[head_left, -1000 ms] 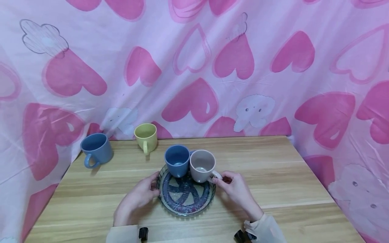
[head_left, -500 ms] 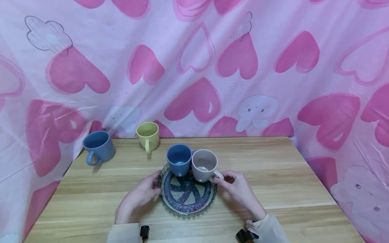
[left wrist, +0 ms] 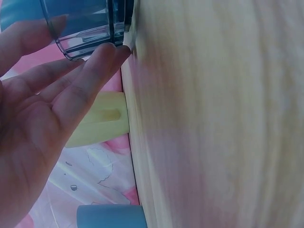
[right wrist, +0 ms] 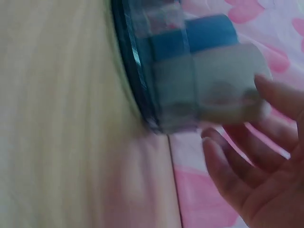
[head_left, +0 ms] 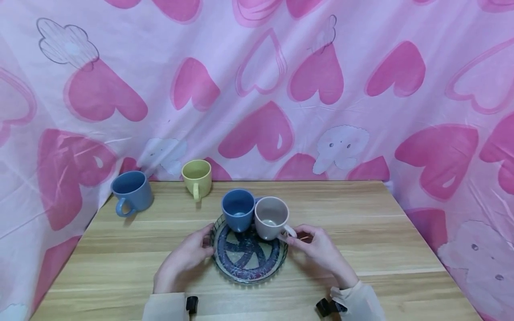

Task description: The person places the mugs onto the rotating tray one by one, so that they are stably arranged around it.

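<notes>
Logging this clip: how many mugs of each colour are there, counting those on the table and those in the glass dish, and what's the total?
Blue: 2 (inner blue mug in the glass dish; far-left blue mug on the table)
Yellow: 1 (yellow mug on the table)
Pale grey: 1 (grey mug in the dish)
Total: 4

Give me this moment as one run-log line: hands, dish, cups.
left hand: touching dish; right hand: beside pale cup, contact unclear; in dish: blue cup, pale cup; outside dish: yellow cup, second blue cup
</notes>
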A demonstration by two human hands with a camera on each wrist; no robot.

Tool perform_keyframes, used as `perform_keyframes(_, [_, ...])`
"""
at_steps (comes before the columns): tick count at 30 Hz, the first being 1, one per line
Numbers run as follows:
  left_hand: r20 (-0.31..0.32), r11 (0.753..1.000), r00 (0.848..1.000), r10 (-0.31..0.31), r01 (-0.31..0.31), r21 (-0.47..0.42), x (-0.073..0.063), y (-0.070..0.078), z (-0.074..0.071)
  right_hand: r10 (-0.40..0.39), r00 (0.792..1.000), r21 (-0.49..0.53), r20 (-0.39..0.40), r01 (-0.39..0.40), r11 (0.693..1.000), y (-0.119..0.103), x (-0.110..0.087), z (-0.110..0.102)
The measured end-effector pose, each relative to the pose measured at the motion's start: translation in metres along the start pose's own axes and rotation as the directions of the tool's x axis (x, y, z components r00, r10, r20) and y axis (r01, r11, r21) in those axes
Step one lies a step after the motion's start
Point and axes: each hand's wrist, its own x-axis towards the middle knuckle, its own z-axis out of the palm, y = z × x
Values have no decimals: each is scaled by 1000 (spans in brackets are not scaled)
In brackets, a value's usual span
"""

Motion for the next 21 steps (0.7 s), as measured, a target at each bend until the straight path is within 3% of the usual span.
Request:
perform_keyframes(4, [-2,1000,1000,-14,14,3,0,0,-1,-52,992,63,111,45,997,-1,0,-16])
perform_keyframes(8, [-3,1000,1000,-20,20,16,0,0,-1,-38,993,58,110,32,998,1,3,-27])
perform_keyframes(14, [-4,1000,1000,-4,4,-3,0,-1,1,62,997,79,51,-66,995,16,14,-28])
perform_keyframes(21, [-9,1000,1000,14,-14,3,0,-2,1,138,978,245,154,-173,954,34,28,-15])
